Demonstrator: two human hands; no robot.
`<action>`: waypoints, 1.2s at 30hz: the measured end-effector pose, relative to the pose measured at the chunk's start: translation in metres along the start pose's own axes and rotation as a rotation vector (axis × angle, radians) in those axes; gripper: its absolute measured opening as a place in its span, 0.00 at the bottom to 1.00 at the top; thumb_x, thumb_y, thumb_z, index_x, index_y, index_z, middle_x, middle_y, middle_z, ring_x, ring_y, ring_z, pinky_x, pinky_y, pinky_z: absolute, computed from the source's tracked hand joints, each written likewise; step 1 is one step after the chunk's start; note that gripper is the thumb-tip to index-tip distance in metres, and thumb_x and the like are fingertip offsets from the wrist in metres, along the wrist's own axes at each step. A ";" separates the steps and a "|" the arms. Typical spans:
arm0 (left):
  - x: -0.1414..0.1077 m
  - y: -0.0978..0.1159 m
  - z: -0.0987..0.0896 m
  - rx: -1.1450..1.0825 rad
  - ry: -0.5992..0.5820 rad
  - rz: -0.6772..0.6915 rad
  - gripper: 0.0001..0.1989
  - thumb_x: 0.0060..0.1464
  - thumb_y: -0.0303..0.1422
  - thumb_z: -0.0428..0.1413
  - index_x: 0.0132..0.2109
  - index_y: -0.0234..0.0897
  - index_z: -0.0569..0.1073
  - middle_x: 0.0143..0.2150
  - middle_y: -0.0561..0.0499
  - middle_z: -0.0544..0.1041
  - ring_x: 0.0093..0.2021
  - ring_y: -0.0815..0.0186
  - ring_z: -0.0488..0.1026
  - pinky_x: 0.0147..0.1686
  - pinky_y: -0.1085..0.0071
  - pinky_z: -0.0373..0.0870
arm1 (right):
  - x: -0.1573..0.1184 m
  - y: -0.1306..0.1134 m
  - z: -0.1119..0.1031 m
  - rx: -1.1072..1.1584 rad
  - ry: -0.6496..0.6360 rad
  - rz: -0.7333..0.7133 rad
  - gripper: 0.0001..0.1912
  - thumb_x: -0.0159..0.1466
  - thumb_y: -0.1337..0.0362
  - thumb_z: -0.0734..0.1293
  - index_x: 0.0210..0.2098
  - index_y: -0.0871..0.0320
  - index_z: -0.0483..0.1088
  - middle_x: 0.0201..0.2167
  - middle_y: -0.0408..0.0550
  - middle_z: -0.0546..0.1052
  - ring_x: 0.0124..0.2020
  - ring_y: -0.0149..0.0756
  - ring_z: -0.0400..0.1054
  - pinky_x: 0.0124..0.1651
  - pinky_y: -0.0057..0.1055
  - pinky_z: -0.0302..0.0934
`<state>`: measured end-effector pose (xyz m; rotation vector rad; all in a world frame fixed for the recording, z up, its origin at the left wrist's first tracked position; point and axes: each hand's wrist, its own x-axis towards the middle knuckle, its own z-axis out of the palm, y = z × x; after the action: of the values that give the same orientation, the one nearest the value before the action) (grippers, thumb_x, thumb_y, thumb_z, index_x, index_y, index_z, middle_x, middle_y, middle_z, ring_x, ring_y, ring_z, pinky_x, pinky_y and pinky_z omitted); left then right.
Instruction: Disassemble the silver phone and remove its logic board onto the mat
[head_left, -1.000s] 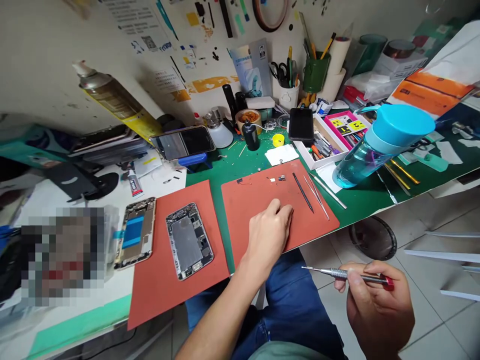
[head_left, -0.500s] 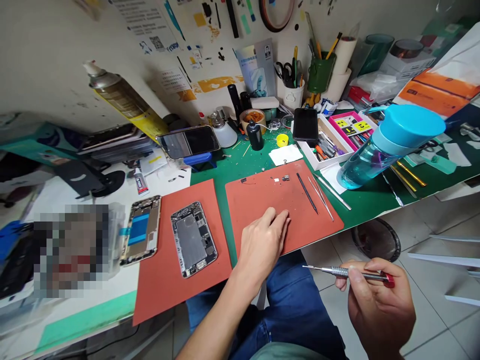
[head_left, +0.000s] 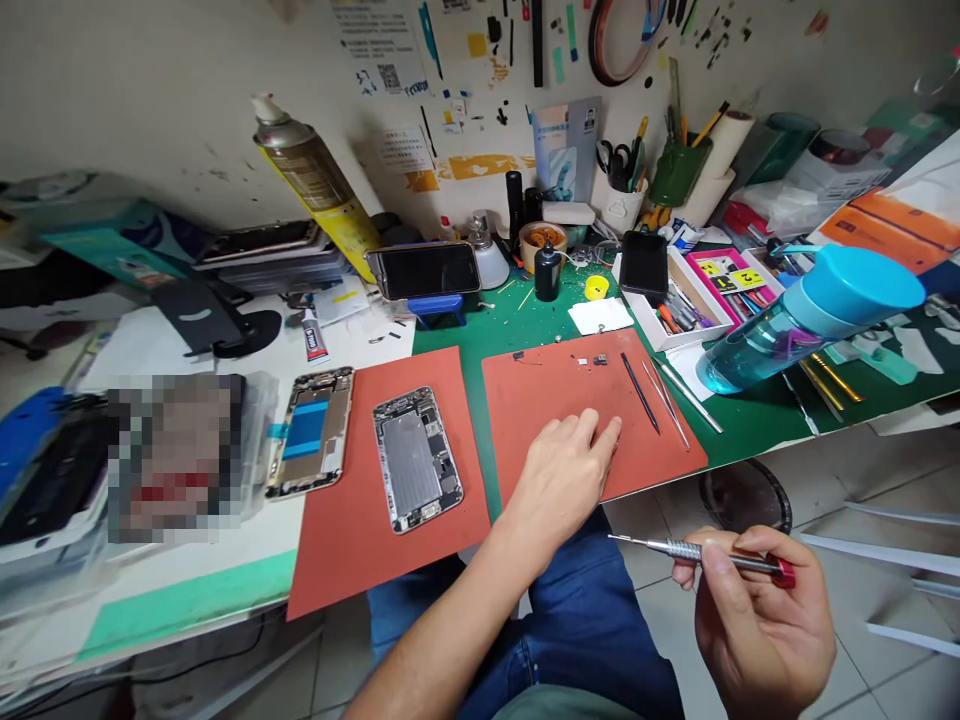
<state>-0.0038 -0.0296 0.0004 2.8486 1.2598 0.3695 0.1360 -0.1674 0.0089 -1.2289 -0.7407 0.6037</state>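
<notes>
My left hand (head_left: 566,465) rests palm down on the right red mat (head_left: 525,400). Its fingers are slightly bent and a little apart, with nothing visible in them, though what lies beneath is hidden. In my right hand (head_left: 765,620) is a precision screwdriver (head_left: 682,550) with a red end cap, held off the table's front edge, its tip pointing left. Beyond my left hand lie a black pointed stick (head_left: 640,393), tweezers (head_left: 666,403) and tiny phone parts (head_left: 599,360). On the left red mat (head_left: 322,565) is an opened phone (head_left: 418,460); a phone housing with blue strips (head_left: 311,432) overlaps its edge.
A blue water bottle (head_left: 810,310) stands at the right, near a white box of tools (head_left: 712,325). At the back, a phone (head_left: 427,270) leans on a blue stand (head_left: 436,308). A tall spray can (head_left: 311,170) stands by the wall. A bin (head_left: 746,500) is below the edge.
The whole view has shifted, so the table things appear farther right. My left hand's fingers look slightly more spread. My right hand holds the screwdriver much as before.
</notes>
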 end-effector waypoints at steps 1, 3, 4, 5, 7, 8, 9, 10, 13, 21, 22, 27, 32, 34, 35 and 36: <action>-0.001 -0.001 -0.001 -0.012 0.011 0.000 0.21 0.76 0.30 0.48 0.69 0.37 0.73 0.41 0.47 0.73 0.38 0.59 0.73 0.36 0.62 0.67 | 0.000 -0.001 0.001 0.001 -0.009 -0.007 0.12 0.67 0.68 0.76 0.46 0.54 0.71 0.27 0.43 0.80 0.26 0.37 0.78 0.30 0.31 0.73; -0.008 -0.005 -0.007 -0.037 0.044 0.000 0.20 0.76 0.30 0.48 0.68 0.37 0.73 0.41 0.47 0.73 0.37 0.60 0.73 0.35 0.63 0.66 | 0.000 -0.004 0.002 -0.005 -0.024 -0.027 0.12 0.67 0.68 0.75 0.46 0.54 0.70 0.27 0.43 0.80 0.27 0.37 0.78 0.30 0.32 0.72; -0.014 -0.008 -0.012 -0.050 0.068 -0.004 0.19 0.76 0.30 0.49 0.68 0.37 0.73 0.40 0.48 0.73 0.36 0.61 0.73 0.35 0.64 0.66 | 0.000 -0.005 0.002 -0.014 -0.025 -0.042 0.11 0.67 0.68 0.75 0.46 0.54 0.70 0.27 0.43 0.80 0.27 0.38 0.78 0.30 0.32 0.72; -0.022 -0.012 -0.017 -0.063 0.098 -0.015 0.18 0.75 0.30 0.49 0.66 0.36 0.74 0.40 0.48 0.74 0.36 0.61 0.73 0.35 0.64 0.66 | 0.001 -0.007 0.003 -0.025 -0.025 -0.059 0.11 0.68 0.68 0.75 0.46 0.54 0.70 0.27 0.42 0.80 0.27 0.38 0.78 0.29 0.32 0.71; -0.045 -0.023 -0.030 -0.102 0.177 -0.046 0.16 0.75 0.29 0.50 0.62 0.35 0.76 0.39 0.48 0.75 0.35 0.62 0.73 0.35 0.65 0.67 | 0.002 -0.010 0.005 -0.049 -0.025 -0.094 0.12 0.68 0.68 0.74 0.47 0.55 0.70 0.27 0.42 0.79 0.25 0.37 0.76 0.28 0.33 0.71; -0.059 -0.030 -0.036 -0.133 0.222 -0.070 0.14 0.75 0.29 0.50 0.59 0.34 0.77 0.40 0.48 0.77 0.36 0.63 0.73 0.36 0.65 0.68 | 0.003 -0.012 0.006 -0.056 -0.031 -0.106 0.12 0.67 0.68 0.75 0.47 0.55 0.70 0.27 0.42 0.79 0.24 0.36 0.75 0.28 0.33 0.71; -0.074 -0.038 -0.043 -0.164 0.265 -0.097 0.12 0.74 0.28 0.52 0.57 0.34 0.77 0.41 0.47 0.78 0.37 0.63 0.74 0.38 0.65 0.70 | 0.003 -0.013 0.008 -0.056 -0.040 -0.112 0.12 0.67 0.68 0.75 0.47 0.55 0.70 0.27 0.42 0.79 0.23 0.36 0.75 0.28 0.33 0.71; -0.089 -0.046 -0.049 -0.188 0.297 -0.140 0.09 0.73 0.27 0.53 0.55 0.35 0.77 0.42 0.48 0.78 0.39 0.64 0.75 0.40 0.66 0.71 | 0.002 -0.014 0.011 -0.050 -0.052 -0.110 0.13 0.67 0.68 0.75 0.48 0.55 0.70 0.27 0.41 0.80 0.23 0.35 0.75 0.28 0.33 0.72; -0.133 -0.070 -0.061 -0.236 0.370 -0.265 0.06 0.70 0.25 0.58 0.51 0.37 0.77 0.42 0.48 0.80 0.40 0.64 0.77 0.42 0.66 0.73 | -0.002 -0.014 0.023 -0.044 -0.078 -0.106 0.15 0.65 0.70 0.77 0.47 0.56 0.71 0.29 0.41 0.81 0.25 0.37 0.78 0.28 0.33 0.74; -0.187 -0.108 -0.058 -0.419 0.437 -0.289 0.21 0.66 0.16 0.49 0.57 0.39 0.76 0.51 0.46 0.84 0.52 0.59 0.75 0.51 0.56 0.76 | -0.005 -0.003 0.080 -0.294 -0.509 -0.388 0.19 0.64 0.72 0.77 0.50 0.55 0.72 0.36 0.44 0.83 0.30 0.36 0.81 0.34 0.34 0.80; -0.188 -0.108 -0.057 -0.434 0.434 -0.286 0.21 0.65 0.16 0.48 0.56 0.39 0.76 0.50 0.46 0.84 0.53 0.58 0.75 0.51 0.56 0.76 | -0.002 -0.003 0.089 -0.352 -0.564 -0.447 0.18 0.64 0.72 0.77 0.50 0.54 0.72 0.36 0.43 0.83 0.30 0.36 0.81 0.33 0.32 0.79; -0.191 -0.107 -0.055 -0.464 0.398 -0.288 0.19 0.63 0.16 0.47 0.52 0.37 0.76 0.48 0.46 0.83 0.53 0.57 0.74 0.52 0.55 0.75 | 0.007 -0.010 0.122 -0.562 -0.697 -0.563 0.12 0.68 0.68 0.74 0.49 0.54 0.71 0.34 0.42 0.81 0.31 0.33 0.79 0.31 0.28 0.74; -0.191 -0.106 -0.051 -0.358 0.395 -0.274 0.19 0.61 0.15 0.48 0.50 0.36 0.77 0.45 0.44 0.82 0.51 0.56 0.75 0.50 0.57 0.74 | 0.007 -0.010 0.132 -0.633 -0.724 -0.587 0.11 0.70 0.66 0.73 0.48 0.54 0.70 0.34 0.41 0.79 0.31 0.33 0.79 0.33 0.28 0.74; -0.191 -0.105 -0.049 -0.323 0.394 -0.278 0.20 0.60 0.14 0.48 0.48 0.36 0.78 0.44 0.44 0.82 0.50 0.56 0.75 0.49 0.58 0.74 | 0.007 -0.010 0.133 -0.647 -0.731 -0.597 0.10 0.70 0.66 0.73 0.47 0.54 0.69 0.33 0.41 0.79 0.31 0.33 0.79 0.33 0.28 0.74; -0.190 -0.105 -0.049 -0.314 0.392 -0.280 0.20 0.59 0.15 0.48 0.48 0.36 0.78 0.43 0.44 0.82 0.49 0.56 0.75 0.48 0.57 0.74 | 0.007 -0.010 0.134 -0.650 -0.734 -0.604 0.10 0.70 0.66 0.73 0.47 0.53 0.69 0.33 0.40 0.78 0.31 0.33 0.78 0.32 0.28 0.74; -0.190 -0.105 -0.049 -0.311 0.389 -0.281 0.19 0.59 0.15 0.49 0.47 0.36 0.79 0.43 0.44 0.82 0.49 0.55 0.75 0.48 0.57 0.74 | 0.007 -0.011 0.135 -0.654 -0.738 -0.611 0.10 0.70 0.66 0.73 0.47 0.53 0.69 0.33 0.40 0.78 0.31 0.32 0.78 0.32 0.28 0.73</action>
<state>-0.2143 -0.1015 -0.0031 2.3696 1.4753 1.0420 0.0357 -0.0829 0.0421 -1.2534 -1.9645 0.2857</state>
